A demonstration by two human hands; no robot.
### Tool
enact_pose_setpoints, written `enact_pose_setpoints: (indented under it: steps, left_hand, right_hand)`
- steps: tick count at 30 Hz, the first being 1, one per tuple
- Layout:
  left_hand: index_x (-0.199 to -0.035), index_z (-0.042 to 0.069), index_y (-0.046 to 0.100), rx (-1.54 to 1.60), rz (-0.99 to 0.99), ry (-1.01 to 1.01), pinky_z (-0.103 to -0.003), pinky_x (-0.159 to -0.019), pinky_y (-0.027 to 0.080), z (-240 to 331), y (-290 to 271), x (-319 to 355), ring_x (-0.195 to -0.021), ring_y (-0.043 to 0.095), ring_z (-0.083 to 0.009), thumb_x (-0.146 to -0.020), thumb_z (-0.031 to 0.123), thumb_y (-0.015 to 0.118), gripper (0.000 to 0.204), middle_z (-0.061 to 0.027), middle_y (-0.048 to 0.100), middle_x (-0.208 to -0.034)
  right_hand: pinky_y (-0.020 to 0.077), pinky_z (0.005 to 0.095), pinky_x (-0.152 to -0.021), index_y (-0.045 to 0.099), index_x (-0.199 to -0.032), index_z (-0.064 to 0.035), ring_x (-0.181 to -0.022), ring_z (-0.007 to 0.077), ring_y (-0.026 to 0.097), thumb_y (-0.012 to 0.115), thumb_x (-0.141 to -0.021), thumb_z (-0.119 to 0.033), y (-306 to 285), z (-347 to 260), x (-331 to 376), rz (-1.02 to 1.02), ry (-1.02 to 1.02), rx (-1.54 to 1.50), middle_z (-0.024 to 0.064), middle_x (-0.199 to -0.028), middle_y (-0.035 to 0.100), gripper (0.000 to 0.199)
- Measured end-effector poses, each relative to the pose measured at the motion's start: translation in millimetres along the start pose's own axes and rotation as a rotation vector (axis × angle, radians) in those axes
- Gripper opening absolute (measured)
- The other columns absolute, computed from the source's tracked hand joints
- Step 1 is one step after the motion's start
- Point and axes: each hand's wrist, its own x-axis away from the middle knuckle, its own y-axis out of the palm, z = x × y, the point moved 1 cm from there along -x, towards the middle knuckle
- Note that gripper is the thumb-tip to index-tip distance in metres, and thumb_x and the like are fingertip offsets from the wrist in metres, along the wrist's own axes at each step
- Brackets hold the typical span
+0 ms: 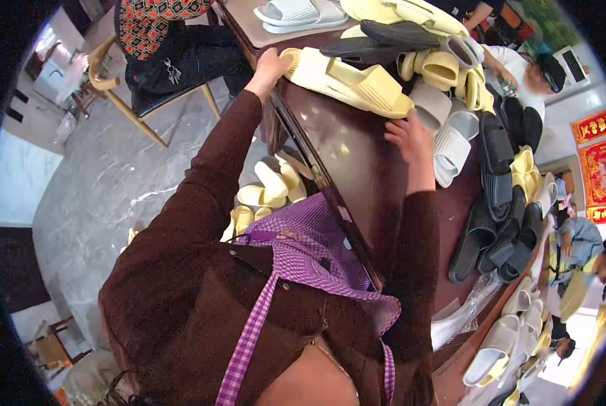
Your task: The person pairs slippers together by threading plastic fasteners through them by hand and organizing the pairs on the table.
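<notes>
A pair of pale yellow slippers (374,91) lies lengthwise between my hands at the dark red table's edge, one slipper close against the other. My left hand (271,71) is closed round their left end. At their right end is my right hand (414,141), its fingers apart and a fingertip at the tip of the nearer slipper; whether it presses there I cannot tell. Black slippers (391,42) lie just behind the pair. Close to my right hand are a beige slipper (430,105) and a white slipper (452,150).
Yellow slippers (440,68) are heaped at the back of the table (323,128). Black slippers (496,162) and white slippers (502,342) line the right side. More yellow slippers (274,186) lie low on the left, near a wooden chair (141,101). Other people sit around.
</notes>
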Motion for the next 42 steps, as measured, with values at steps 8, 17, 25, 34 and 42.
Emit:
enact_pose_setpoints:
  steps: [8,17,25,34,42]
  left_hand:
    - [-0.101,-0.011,0.057,0.423,-0.257,-0.222,-0.031,-0.051,0.043,40,-32,59,-0.063,0.056,-0.0147,-0.083,0.018,0.056,0.035,-0.0084,0.062,-0.080]
    - [-0.109,-0.005,0.058,0.378,-0.197,0.342,-0.027,-0.070,0.047,172,-16,155,-0.078,0.059,-0.0140,-0.086,0.014,0.053,0.030,-0.0089,0.065,-0.088]
    - [-0.112,-0.001,0.060,0.476,-0.749,0.358,-0.029,-0.077,0.047,193,88,142,-0.084,0.060,-0.0151,-0.087,0.019,0.051,0.032,-0.0097,0.066,-0.094]
    - [-0.113,-0.001,0.059,0.206,-1.273,0.535,-0.032,-0.079,0.047,222,199,208,-0.086,0.060,-0.0203,-0.084,0.018,0.053,0.035,-0.0137,0.066,-0.096]
    - [-0.108,0.000,0.060,0.306,-0.671,0.790,-0.033,-0.080,0.047,209,154,222,-0.090,0.060,-0.0271,-0.083,0.013,0.056,0.029,-0.0166,0.060,-0.102]
  right_hand:
    - [0.0554,0.0361,-0.055,0.048,-0.112,0.0109,-0.076,0.0297,0.065,0.047,-0.088,-0.014,-11,16,39,0.118,0.017,-0.078,0.0234,-0.098,0.060,0.034]
    - [0.0542,0.0321,-0.053,0.051,-0.109,0.0098,-0.071,0.0255,0.065,0.046,-0.089,-0.013,-82,27,206,0.399,-0.239,-0.146,0.0198,-0.093,0.063,0.031]
    - [0.0526,0.0312,-0.069,0.053,-0.114,0.0062,-0.084,0.0198,0.063,0.044,-0.094,-0.016,-180,-2,332,1.119,-0.199,0.001,0.0137,-0.100,0.063,0.031]
    - [0.0483,0.0248,-0.075,0.058,-0.115,0.0032,-0.089,0.0140,0.061,0.058,-0.089,-0.020,-196,-12,243,0.667,-0.075,0.500,0.0091,-0.099,0.065,0.035]
    - [0.0477,0.0254,-0.062,0.065,-0.102,-0.0011,-0.069,0.0106,0.060,0.059,-0.085,-0.016,-164,16,282,0.853,-0.474,1.010,0.0086,-0.080,0.066,0.023]
